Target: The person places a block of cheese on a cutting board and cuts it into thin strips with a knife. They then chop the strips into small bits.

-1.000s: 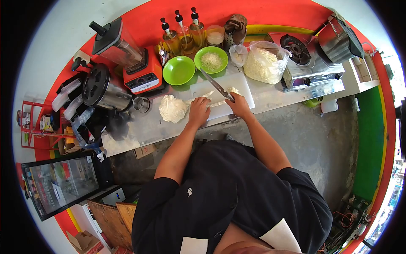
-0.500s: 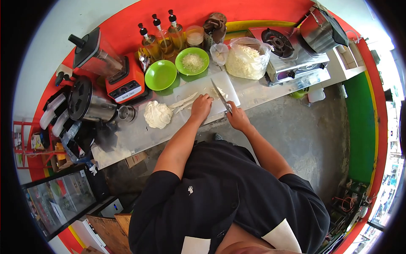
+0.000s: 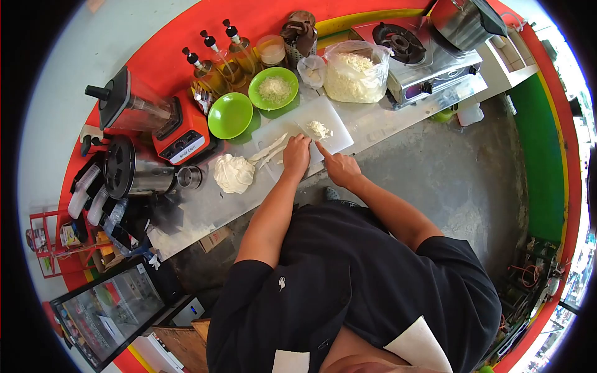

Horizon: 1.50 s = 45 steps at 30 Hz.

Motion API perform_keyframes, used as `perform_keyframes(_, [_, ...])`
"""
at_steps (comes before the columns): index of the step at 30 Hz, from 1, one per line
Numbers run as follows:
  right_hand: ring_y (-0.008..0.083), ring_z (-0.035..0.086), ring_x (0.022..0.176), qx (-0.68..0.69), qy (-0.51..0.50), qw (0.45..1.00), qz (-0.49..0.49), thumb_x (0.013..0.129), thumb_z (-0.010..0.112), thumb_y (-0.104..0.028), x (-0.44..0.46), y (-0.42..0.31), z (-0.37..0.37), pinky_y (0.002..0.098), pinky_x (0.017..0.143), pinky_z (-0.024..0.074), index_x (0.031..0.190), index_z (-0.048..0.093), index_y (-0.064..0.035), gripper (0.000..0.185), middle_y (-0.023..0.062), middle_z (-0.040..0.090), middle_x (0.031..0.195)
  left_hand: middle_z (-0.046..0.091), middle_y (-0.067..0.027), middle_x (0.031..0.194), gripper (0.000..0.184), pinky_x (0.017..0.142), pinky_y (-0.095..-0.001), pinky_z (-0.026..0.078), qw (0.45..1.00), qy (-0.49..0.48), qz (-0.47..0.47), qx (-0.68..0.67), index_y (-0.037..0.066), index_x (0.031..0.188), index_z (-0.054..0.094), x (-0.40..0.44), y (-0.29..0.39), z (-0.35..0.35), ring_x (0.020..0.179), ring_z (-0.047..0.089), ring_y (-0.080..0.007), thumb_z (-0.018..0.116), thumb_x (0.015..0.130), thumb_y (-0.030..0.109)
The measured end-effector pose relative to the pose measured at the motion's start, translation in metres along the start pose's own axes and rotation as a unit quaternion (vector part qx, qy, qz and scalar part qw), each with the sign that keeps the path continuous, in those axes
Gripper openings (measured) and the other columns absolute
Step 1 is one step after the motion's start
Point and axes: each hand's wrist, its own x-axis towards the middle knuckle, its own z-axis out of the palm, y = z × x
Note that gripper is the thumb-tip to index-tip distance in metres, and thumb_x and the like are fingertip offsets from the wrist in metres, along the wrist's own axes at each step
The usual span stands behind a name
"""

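My right hand (image 3: 342, 169) is closed around a knife (image 3: 303, 130), its blade nearly edge-on and hard to make out, over the white cutting board (image 3: 336, 115). Curled beside the blade, my left hand (image 3: 297, 156) presses on strips of white stringy cheese (image 3: 271, 150). The strips run left across the board to a coiled mound of the same cheese (image 3: 234, 173) on the counter. Right of the blade sits a small pile of chopped cheese (image 3: 319, 130).
Behind the board are a green bowl (image 3: 230, 116), another green bowl holding shreds (image 3: 274, 90), and a plastic bag of shredded white food (image 3: 356, 78). Oil bottles (image 3: 214, 78) line the wall. A red blender (image 3: 181, 140) stands left, a gas stove (image 3: 432, 81) right.
The knife has turned from a slant with its blade showing to nearly edge-on beside my left fingers. My right hand has shifted slightly left. The chopped pile is now in plain sight.
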Motion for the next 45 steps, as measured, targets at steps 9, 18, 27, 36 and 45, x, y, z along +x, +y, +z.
perform_keyframes(9, [0.0437, 0.071, 0.073, -0.016, 0.001, 1.0, -0.009, 0.089, 0.053, -0.005, 0.004, 0.012, 0.032, 0.0554, 0.067, 0.0566, 0.165, 0.013, -0.0257, 0.088, 0.0265, 0.071, 0.084, 0.067, -0.006, 0.098, 0.015, 0.08, -0.0417, 0.056, 1.0, 0.018, -0.017, 0.005, 0.009, 0.091, 0.073, -0.003, 0.003, 0.002, 0.097, 0.064, -0.0296, 0.06, 0.087, 0.006])
perform_keyframes(18, [0.0441, 0.071, 0.074, 0.004, 0.005, 1.0, -0.015, 0.091, 0.05, -0.007, 0.009, 0.001, 0.014, 0.0545, 0.069, 0.057, 0.164, 0.013, -0.0222, 0.083, 0.0272, 0.07, 0.083, 0.067, -0.007, 0.094, 0.009, 0.079, -0.0431, 0.054, 0.998, 0.045, -0.023, -0.023, 0.009, 0.092, 0.074, -0.003, 0.002, 0.002, 0.094, 0.065, -0.0312, 0.066, 0.088, 0.009])
perform_keyframes(27, [0.0436, 0.071, 0.074, 0.002, 0.016, 1.0, -0.014, 0.09, 0.05, -0.006, 0.009, 0.002, 0.025, 0.0535, 0.069, 0.0576, 0.164, 0.015, -0.0187, 0.083, 0.0275, 0.071, 0.084, 0.068, -0.0053, 0.098, 0.011, 0.079, -0.0419, 0.055, 0.998, 0.053, -0.024, -0.02, 0.01, 0.093, 0.073, -0.006, 0.001, 0.004, 0.097, 0.065, -0.0291, 0.063, 0.091, 0.01])
perform_keyframes(36, [0.0457, 0.071, 0.078, 0.009, 0.009, 1.0, 0.006, 0.093, 0.051, -0.009, 0.01, -0.003, 0.029, 0.0555, 0.071, 0.0563, 0.163, 0.018, -0.0197, 0.078, 0.0298, 0.07, 0.087, 0.067, -0.006, 0.095, 0.009, 0.079, -0.0433, 0.054, 0.996, 0.057, -0.052, -0.039, 0.01, 0.092, 0.073, -0.006, 0.004, 0.003, 0.096, 0.065, -0.0304, 0.065, 0.09, 0.012])
perform_keyframes(45, [0.0483, 0.069, 0.078, 0.025, 0.016, 0.999, 0.014, 0.097, 0.052, -0.014, 0.008, -0.004, 0.036, 0.0584, 0.074, 0.0543, 0.164, 0.015, -0.0218, 0.077, 0.0304, 0.07, 0.087, 0.068, -0.0076, 0.096, 0.009, 0.08, -0.0446, 0.052, 0.992, 0.082, -0.078, -0.059, 0.009, 0.095, 0.073, -0.007, 0.004, 0.006, 0.096, 0.065, -0.0323, 0.067, 0.089, 0.014])
